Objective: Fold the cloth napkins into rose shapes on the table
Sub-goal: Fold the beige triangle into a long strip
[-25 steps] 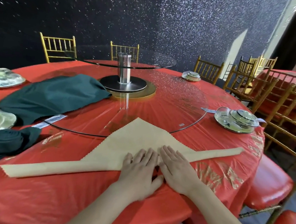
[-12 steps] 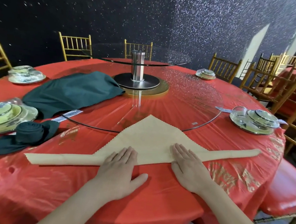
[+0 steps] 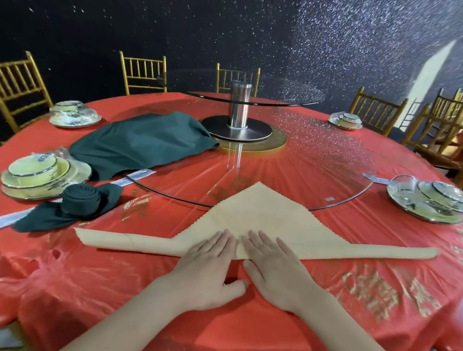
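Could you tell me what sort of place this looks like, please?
Most likely a banquet hall or restaurant function room: a large round table under a red cloth, a two-tier glass lazy Susan at its centre, wrapped place settings, and gold chairs around it.

Left grip (image 3: 205, 272) and right grip (image 3: 274, 271) are lying flat, fingers straight, side by side, and are pressing the near folded edge of the beige napkin (image 3: 252, 209) onto the red-covered counter (image 3: 98, 290). The napkin is lying as a long band with a triangular peak pointing away, overlapping the rim of the glass turntable (image 3: 325, 168). A rolled green napkin (image 3: 80, 198) is sitting at left, just beside a stacked plate set (image 3: 39, 175). A loose green napkin (image 3: 142, 143) is lying behind.
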`<state>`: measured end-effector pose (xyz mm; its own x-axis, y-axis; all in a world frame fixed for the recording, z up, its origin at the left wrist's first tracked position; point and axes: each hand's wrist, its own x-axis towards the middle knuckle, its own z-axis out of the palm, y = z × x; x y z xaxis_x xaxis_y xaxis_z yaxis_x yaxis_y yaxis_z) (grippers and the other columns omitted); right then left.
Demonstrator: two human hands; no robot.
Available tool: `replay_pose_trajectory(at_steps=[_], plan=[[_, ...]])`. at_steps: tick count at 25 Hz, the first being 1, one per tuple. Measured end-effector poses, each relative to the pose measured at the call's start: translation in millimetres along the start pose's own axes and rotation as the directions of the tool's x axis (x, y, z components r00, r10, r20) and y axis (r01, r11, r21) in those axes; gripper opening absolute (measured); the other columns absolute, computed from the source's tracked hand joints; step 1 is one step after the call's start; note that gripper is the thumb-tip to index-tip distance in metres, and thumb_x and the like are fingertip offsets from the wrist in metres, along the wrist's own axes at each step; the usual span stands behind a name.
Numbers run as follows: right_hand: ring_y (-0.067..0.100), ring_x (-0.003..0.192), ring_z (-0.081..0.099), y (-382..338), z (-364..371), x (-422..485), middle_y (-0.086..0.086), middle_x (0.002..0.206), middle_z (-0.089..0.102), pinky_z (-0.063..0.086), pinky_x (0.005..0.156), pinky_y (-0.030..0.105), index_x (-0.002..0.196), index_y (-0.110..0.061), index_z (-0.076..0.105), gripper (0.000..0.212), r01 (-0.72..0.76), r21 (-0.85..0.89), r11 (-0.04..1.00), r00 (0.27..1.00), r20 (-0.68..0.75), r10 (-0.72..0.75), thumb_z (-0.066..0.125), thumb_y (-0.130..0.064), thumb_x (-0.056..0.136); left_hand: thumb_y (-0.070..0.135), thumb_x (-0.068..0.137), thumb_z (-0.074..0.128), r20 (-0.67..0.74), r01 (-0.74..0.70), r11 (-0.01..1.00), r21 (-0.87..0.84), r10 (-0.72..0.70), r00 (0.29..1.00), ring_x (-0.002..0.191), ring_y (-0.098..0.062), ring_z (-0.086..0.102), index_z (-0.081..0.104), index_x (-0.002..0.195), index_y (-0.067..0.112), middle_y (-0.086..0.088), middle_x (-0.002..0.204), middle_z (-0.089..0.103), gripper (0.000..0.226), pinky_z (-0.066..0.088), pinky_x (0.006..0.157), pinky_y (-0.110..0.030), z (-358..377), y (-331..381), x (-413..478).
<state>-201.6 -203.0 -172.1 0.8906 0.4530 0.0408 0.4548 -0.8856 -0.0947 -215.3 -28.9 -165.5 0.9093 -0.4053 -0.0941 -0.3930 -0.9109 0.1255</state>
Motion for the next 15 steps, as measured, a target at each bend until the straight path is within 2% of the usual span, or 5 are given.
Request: replay_pose_trajectory(at_steps=[4,7,9,15], plan=[[0.008,0.144,-0.006,2.4,4.8,-2.1,-0.007,0.158,0.0,-0.007,0.113,0.026,0.151,-0.027,0.003,0.089,-0.01,0.007,1.0,0.999,-0.036,0.01,-0.019,-0.062,0.072,0.071,0.086,0.021,-0.004,0.014,0.998,0.059,-0.014,1.0,0.142,-0.011,-0.021,-0.013,0.15,0.016,-0.001,0.156,-0.021,0.09,-0.009,0.118,-0.034,1.9,-15.9,-17.5],[0.007,0.144,-0.005,1.7,5.3,-2.4,-0.009,0.158,0.001,-0.009,0.111,0.024,0.15,-0.029,0.004,0.108,-0.011,0.009,1.0,0.999,-0.043,0.011,-0.038,-0.07,0.06,0.084,0.072,-0.002,0.002,0.045,0.994,0.099,-0.046,0.999,0.141,-0.01,-0.024,-0.016,0.149,0.017,0.0,0.155,-0.023,0.103,-0.012,0.117,-0.033,1.2,-31.3,-31.6],[0.007,0.144,-0.004,2.1,6.0,-2.3,-0.009,0.158,0.002,-0.009,0.11,0.023,0.15,-0.029,0.004,0.112,-0.015,0.011,1.0,0.999,-0.038,0.015,-0.041,-0.068,0.055,0.083,0.063,-0.009,-0.007,0.08,0.992,0.1,-0.08,0.997,0.141,-0.01,-0.023,-0.016,0.149,0.016,0.0,0.155,-0.023,0.109,-0.012,0.116,-0.031,-0.5,-39.9,-38.7],[0.005,0.144,-0.007,3.0,8.0,-2.6,-0.012,0.157,-0.001,-0.011,0.11,0.022,0.15,-0.032,0.0,0.111,-0.023,-0.015,1.0,0.999,-0.043,0.022,-0.044,-0.067,0.054,0.082,0.057,-0.021,-0.045,0.193,0.975,0.108,-0.189,0.981,0.14,-0.008,-0.021,-0.014,0.149,0.016,-0.001,0.156,-0.02,0.113,-0.014,0.113,-0.028,-1.1,-71.2,-57.3]])
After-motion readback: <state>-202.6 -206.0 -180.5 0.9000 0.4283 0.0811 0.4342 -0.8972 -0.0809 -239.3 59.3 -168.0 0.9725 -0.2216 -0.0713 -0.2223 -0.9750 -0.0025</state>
